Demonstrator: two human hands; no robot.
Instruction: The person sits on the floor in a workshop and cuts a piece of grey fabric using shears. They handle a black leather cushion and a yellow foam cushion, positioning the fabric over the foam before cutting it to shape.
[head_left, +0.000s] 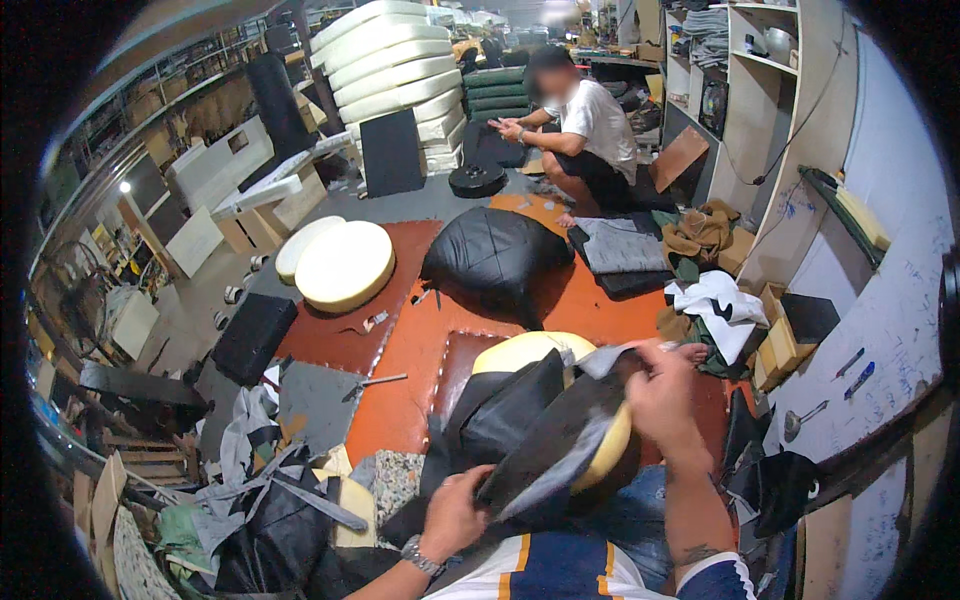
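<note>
In front of my lap lies a round yellow foam cushion, partly wrapped in a black cover with a grey underside. My left hand, a watch on its wrist, has its fingers closed on the cover's near left edge. At the far right side, my right hand is closed around the cover's grey-lined edge. Between the two hands the cover's edge is stretched in a strip, slightly blurred. Part of the foam shows beyond the cover; the rest is hidden beneath it.
A black puffy cushion sits ahead on the orange mat. Round foam discs lie to its left. Fabric scraps and a foam piece crowd my left. A wooden box stands right. Farther off, another person squats near stacked foam.
</note>
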